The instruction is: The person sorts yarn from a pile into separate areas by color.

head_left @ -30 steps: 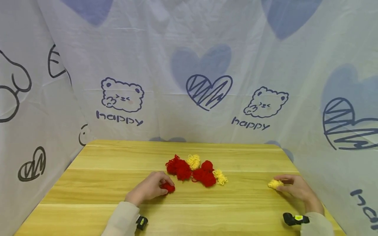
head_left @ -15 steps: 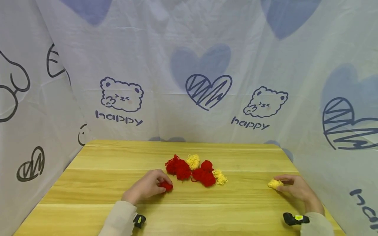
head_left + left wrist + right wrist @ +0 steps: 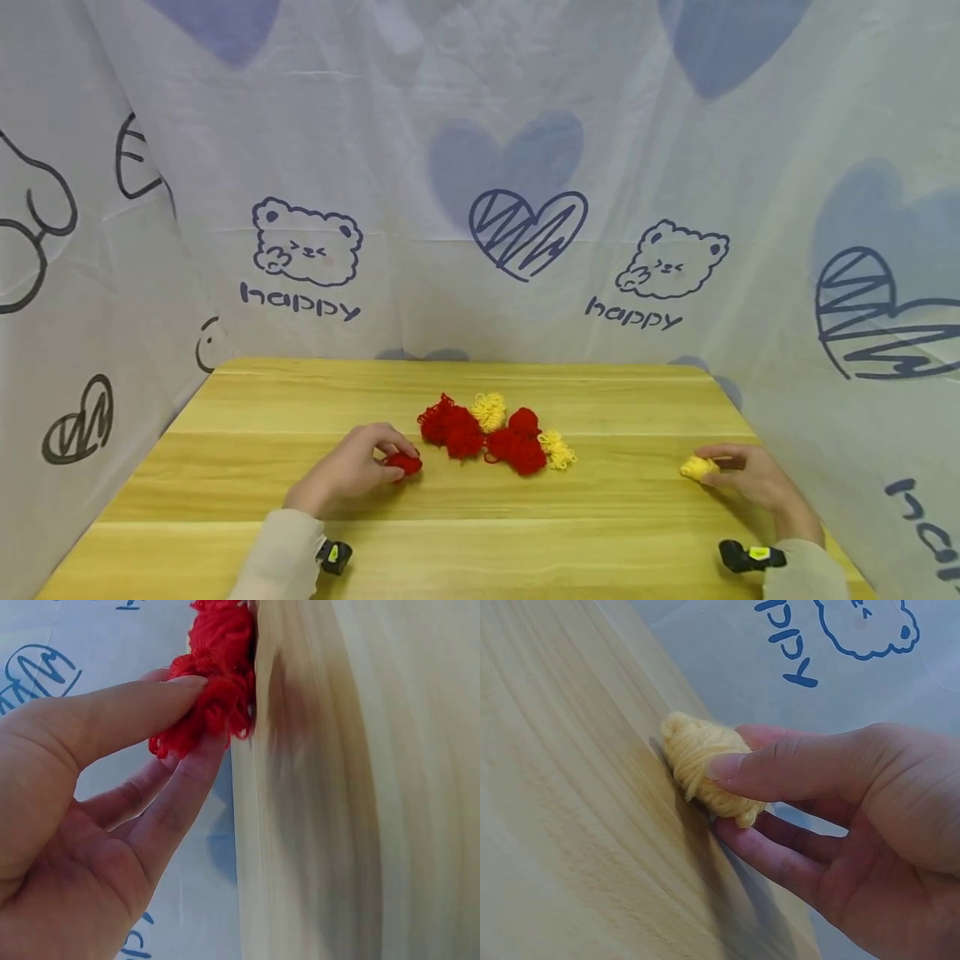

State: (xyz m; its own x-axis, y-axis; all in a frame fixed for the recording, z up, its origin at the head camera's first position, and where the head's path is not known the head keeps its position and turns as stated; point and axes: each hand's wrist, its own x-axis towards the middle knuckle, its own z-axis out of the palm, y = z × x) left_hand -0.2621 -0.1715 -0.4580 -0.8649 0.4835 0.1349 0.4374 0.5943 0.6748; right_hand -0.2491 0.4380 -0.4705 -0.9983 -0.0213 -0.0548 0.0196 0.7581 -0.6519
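Left hand (image 3: 341, 471) scoots its pinched red yarn (image 3: 407, 464) further from the pile (image 3: 457, 431), toward the surface's left edge (image 3: 176, 417); right hand (image 3: 753, 482) pinches yellow yarn (image 3: 705, 757).

Well behind the bare fingers (image 3: 177, 799) come two plain, pale cream sleeves (image 3: 279, 552). Near each sleeve's finger-side end, a small black camera (image 3: 732, 556) carries a bright yellow-green label (image 3: 759, 552).

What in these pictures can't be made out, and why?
Head view: part of the held red yarn, hidden by the left grip.
Right wrist view: part of the yellow yarn, behind the right grip.
Head view: left sleeve, cut by the bottom edge.
Head view: lowest lettering, cut by the right edge.
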